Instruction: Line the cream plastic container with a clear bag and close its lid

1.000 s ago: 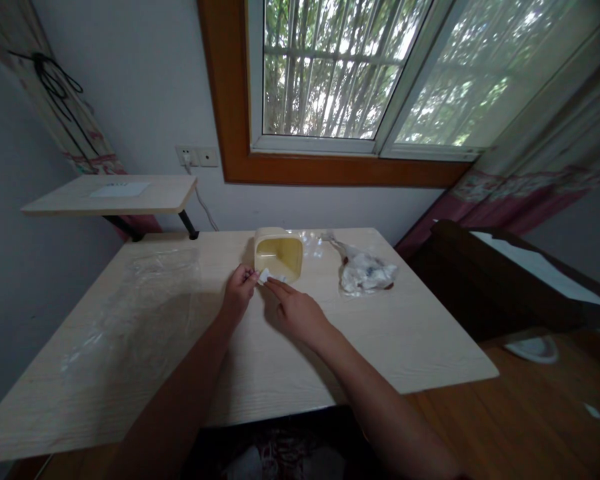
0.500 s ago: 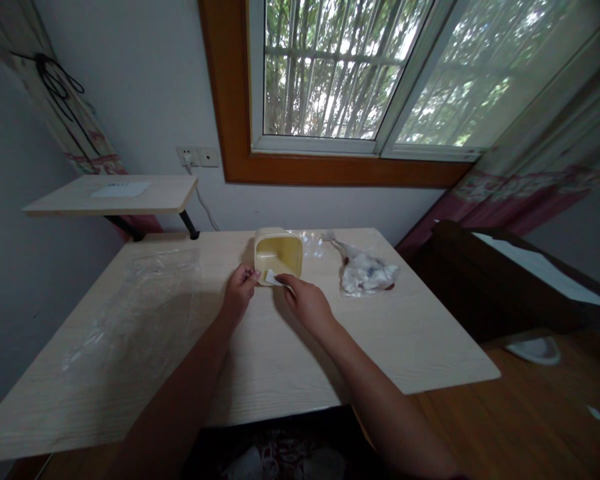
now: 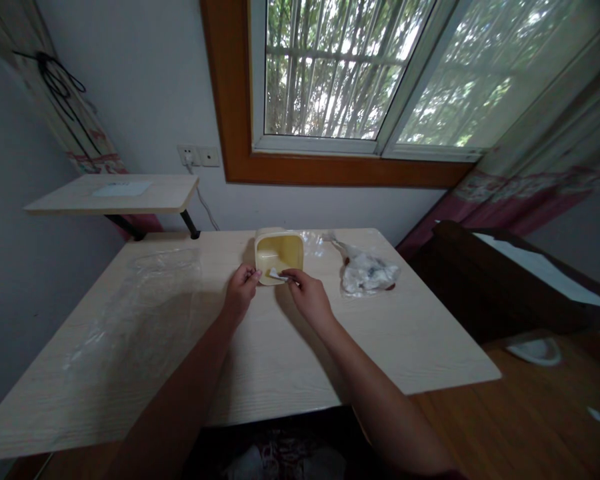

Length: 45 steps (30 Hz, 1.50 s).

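A pale yellow plastic container [image 3: 291, 250] is at the far side of the table, tilted so that its opening faces me. My left hand [image 3: 241, 288] is closed, with thumb and fingertips pinching the near left corner of its rim. My right hand [image 3: 311, 295] is closed on a small white piece [image 3: 276, 274], paper or cloth, I cannot tell which. That piece lies against the container's near wall, just inside the rim. Part of the near rim is hidden by my right fingers.
A clear plastic bag [image 3: 155, 300] lies flat on the table [image 3: 280, 360] at left. To the right sits a crumpled plastic bag [image 3: 367, 272] with white contents. A raised shelf [image 3: 110, 194] stands at the back left, below wall sockets [image 3: 199, 156].
My right hand has turned slightly, and the white piece now shows thinner, at a different angle against the container's near wall. My left hand and the container have barely moved.
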{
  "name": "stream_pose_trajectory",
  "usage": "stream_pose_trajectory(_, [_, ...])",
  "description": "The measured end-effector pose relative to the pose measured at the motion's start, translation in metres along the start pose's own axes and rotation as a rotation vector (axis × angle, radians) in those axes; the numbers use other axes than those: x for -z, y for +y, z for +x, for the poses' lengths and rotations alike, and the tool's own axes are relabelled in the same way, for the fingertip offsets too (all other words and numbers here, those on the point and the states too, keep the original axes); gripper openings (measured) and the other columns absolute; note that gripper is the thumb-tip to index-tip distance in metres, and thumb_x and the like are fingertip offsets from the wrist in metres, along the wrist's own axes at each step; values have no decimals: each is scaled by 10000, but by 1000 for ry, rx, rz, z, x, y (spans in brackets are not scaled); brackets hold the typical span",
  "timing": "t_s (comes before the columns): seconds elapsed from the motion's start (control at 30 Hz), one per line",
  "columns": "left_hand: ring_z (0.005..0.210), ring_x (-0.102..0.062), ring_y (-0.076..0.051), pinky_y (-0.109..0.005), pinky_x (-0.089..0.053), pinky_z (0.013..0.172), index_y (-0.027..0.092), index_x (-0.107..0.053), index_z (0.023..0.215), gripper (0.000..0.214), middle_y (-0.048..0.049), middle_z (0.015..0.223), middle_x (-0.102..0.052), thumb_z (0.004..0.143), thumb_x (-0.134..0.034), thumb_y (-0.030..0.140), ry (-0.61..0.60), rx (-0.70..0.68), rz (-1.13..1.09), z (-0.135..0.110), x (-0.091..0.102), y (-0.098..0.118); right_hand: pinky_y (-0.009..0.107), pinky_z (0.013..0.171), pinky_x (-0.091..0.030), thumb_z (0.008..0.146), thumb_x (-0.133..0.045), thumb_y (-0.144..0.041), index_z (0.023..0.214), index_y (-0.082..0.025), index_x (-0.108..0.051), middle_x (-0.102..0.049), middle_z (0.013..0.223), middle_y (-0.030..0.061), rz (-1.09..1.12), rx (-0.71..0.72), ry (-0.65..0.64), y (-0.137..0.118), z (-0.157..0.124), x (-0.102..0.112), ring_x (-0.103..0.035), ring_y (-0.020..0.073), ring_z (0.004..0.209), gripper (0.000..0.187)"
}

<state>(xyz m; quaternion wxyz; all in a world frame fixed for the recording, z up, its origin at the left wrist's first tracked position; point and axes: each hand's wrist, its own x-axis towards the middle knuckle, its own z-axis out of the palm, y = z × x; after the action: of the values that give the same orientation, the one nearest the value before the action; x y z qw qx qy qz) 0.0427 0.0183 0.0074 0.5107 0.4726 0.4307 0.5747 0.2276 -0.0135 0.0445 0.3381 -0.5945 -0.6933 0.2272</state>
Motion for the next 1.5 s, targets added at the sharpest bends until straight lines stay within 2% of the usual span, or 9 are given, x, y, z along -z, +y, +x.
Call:
stream_pose_trajectory(0.13, [421, -292, -51, -200, -186, 398, 207, -492, 782, 353, 90, 576, -421, 774, -736, 461, 4, -1, -9, -1, -2, 2, 267, 994, -520, 978, -479, -185, 1198, -225, -713, -771, 1192, 26, 85, 3, 1, 1, 3, -2, -722, 150, 1070, 324])
stream_pose_trajectory(0.27, [423, -295, -52, -204, -183, 401, 207, -495, 781, 344, 81, 590, -447, 771, -735, 454, 3, 6, -13, -3, -2, 3, 306, 998, -528, 992, -504, -253, 1220, -235, -722, -769, 1200, 33, 38, 37, -50, -5, -1, -3, -720, 177, 1086, 317])
stream_pose_trajectory(0.47, [444, -327, -58, -205, -217, 419, 205, -505, 769, 337, 77, 599, -441, 761, -749, 437, 1, -11, -18, -3, -3, 3, 343, 1138, -445, 1041, -456, -333, 1342, -238, -661, -663, 1404, 37, -62, 257, -174, -21, -12, -5, -608, 166, 1303, 376])
stream_pose_trajectory(0.57, [437, -320, -57, -204, -213, 415, 206, -506, 774, 343, 82, 590, -432, 752, -755, 441, 6, 0, -31, -3, -4, 2, 328, 1146, -439, 1055, -423, -332, 1378, -231, -632, -640, 1434, 37, -129, 290, -185, -24, -13, -4, -591, 158, 1324, 398])
stream_pose_trajectory(0.9, [430, -318, -53, -201, -190, 396, 206, -504, 781, 339, 72, 608, -475, 777, -738, 451, 15, 4, -25, -2, -3, 0, 374, 1075, -518, 1052, -423, -383, 1368, -230, -634, -603, 1476, 51, -401, 125, -157, -18, -12, 8, -652, 225, 1252, 410])
stream_pose_trajectory(1.1, [445, -339, -60, -197, -234, 407, 206, -525, 790, 320, 75, 600, -452, 787, -735, 448, 12, -7, 11, -3, -4, -2, 341, 1098, -495, 1061, -374, -322, 1441, -234, -574, -570, 1511, 46, -321, 216, -208, -29, -17, -2, -604, 190, 1313, 438])
stream_pose_trajectory(1.23, [449, -345, -62, -198, -241, 410, 207, -520, 802, 309, 70, 613, -464, 802, -723, 440, 15, -13, 12, -4, -3, -1, 323, 1109, -483, 1049, -386, -295, 1455, -221, -557, -566, 1515, 46, -306, 234, -216, -29, -17, -2, -587, 179, 1330, 447])
stream_pose_trajectory(1.37, [434, -314, -55, -200, -201, 399, 205, -499, 786, 322, 71, 606, -475, 794, -722, 437, 13, 3, -13, -3, -2, -1, 348, 1076, -508, 1052, -392, -336, 1395, -204, -592, -546, 1531, 66, -383, 147, -182, -22, -14, 5, -623, 222, 1286, 418])
stream_pose_trajectory(1.5, [432, -308, -51, -203, -192, 397, 203, -502, 784, 318, 71, 615, -472, 795, -721, 433, 9, 2, -23, -3, -3, 1, 403, 943, -576, 1059, -381, -421, 1458, -190, -497, -566, 1502, 115, -487, 50, -158, -17, -15, 9, -703, 279, 1139, 475])
